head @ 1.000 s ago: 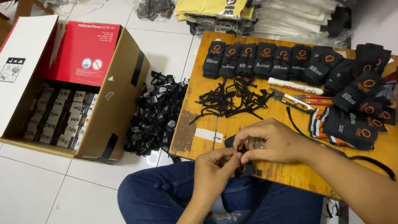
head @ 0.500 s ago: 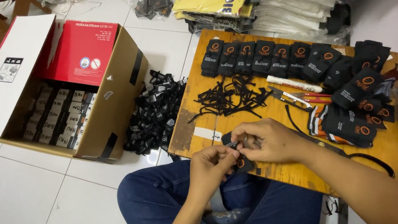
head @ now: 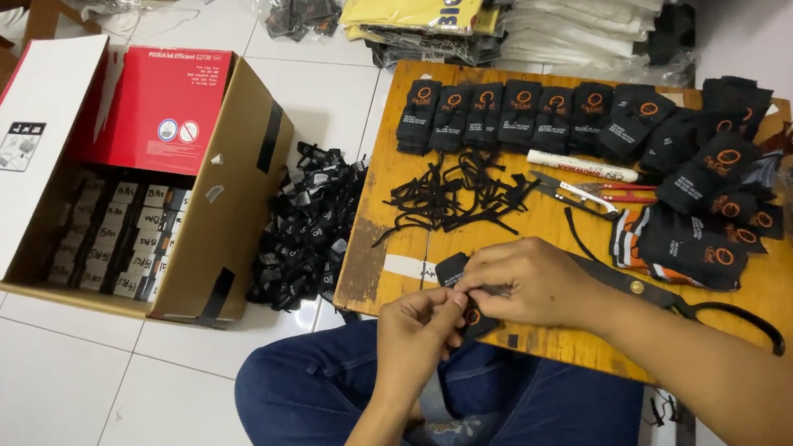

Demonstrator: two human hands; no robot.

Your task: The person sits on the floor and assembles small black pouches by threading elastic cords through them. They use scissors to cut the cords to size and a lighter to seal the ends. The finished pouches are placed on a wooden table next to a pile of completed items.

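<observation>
Left hand: your left hand [head: 417, 334] sits at the near edge of the desk [head: 390, 254], its fingers [head: 447, 305] pinched shut on the small black tag [head: 453, 271].
Right hand: your right hand [head: 525, 283] meets it from the other side, fingers curled closed on the same tag; what exactly passes between the fingertips is too small to tell.
Tag: it is held just above the near left corner of the desk, over your knees.
Grip advice: keep both pinches close together so the piece cannot twist, and work it low over the desk, so a slip lands on wood.
Nearby: the loose black cords [head: 459, 195] lie mid-desk; the finished row of tags [head: 524, 111] lines the far edge.
Watch: the scissors [head: 689, 303] lie right by your right wrist; mind them.
</observation>
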